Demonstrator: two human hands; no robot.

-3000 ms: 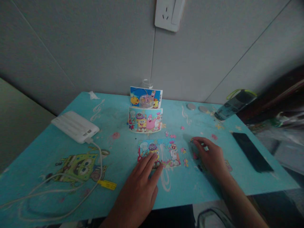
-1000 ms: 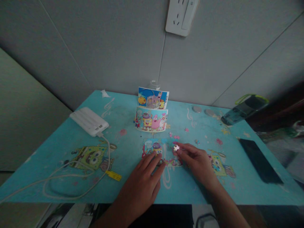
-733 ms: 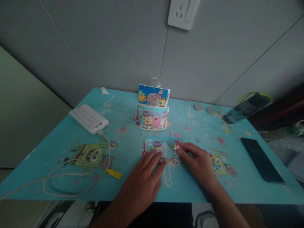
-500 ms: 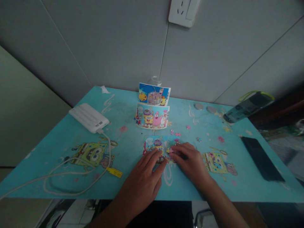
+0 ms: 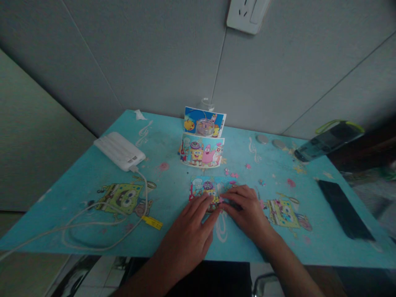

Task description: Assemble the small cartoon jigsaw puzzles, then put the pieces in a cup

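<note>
A partly joined cartoon jigsaw puzzle [image 5: 198, 185] lies on the blue table in front of me. My left hand [image 5: 193, 225] rests over its lower left part, fingers stretched out and thumb apart, the tips on the joined pieces. From the right, my right hand [image 5: 244, 208] pinches a small pink puzzle piece [image 5: 221, 199] against the puzzle's right side. Its fingers cover much of that piece and the area below. Behind the puzzle stands a picture card [image 5: 202, 150] with a matching cartoon scene. Several loose puzzle pieces [image 5: 234, 175] are scattered just beyond my right hand.
A white power bank [image 5: 119, 150] with a looped white cable [image 5: 102, 248] sits at the left. A second card [image 5: 193, 119] stands behind, near a clear container [image 5: 206, 127]. To the right are two round lids [image 5: 262, 139], a bottle [image 5: 328, 141] lying tilted and a dark phone [image 5: 345, 208].
My right fingers have moved slightly left with the pink piece, closer to the joined part. My left hand stays on the puzzle. The whole view has shifted a little.
</note>
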